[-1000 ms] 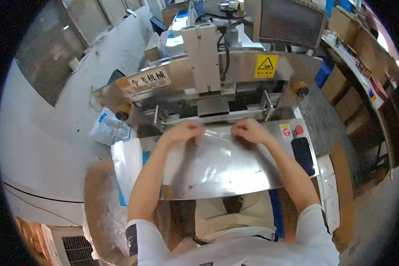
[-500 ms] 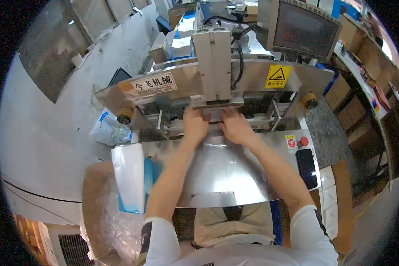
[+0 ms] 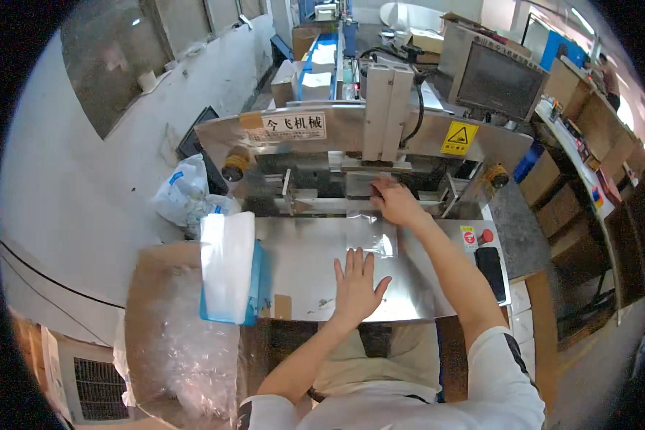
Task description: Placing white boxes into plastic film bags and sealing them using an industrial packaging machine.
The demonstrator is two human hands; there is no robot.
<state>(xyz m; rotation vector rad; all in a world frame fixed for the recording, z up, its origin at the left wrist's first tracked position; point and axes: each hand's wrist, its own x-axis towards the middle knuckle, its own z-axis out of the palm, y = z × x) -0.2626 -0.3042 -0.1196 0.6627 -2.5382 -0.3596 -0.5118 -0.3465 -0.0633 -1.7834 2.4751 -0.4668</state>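
The left hand (image 3: 356,285) lies flat, fingers spread, on the steel desk (image 3: 301,265), touching the near end of a clear plastic bag (image 3: 369,233). The right hand (image 3: 396,203) reaches forward and presses the far end of this bag at the mouth of the sealing machine (image 3: 351,136). At the left of the desk, a stack of clear bags (image 3: 226,265) rests on a blue tray (image 3: 254,287). A black phone (image 3: 491,272) lies at the right edge, near a red button (image 3: 486,235). Behind the machine stands a monitor (image 3: 498,79).

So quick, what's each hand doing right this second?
Left hand: open, flat on the steel table, holding nothing.
Right hand: pressed on the clear plastic bag at the machine's mouth; grip cannot be told.
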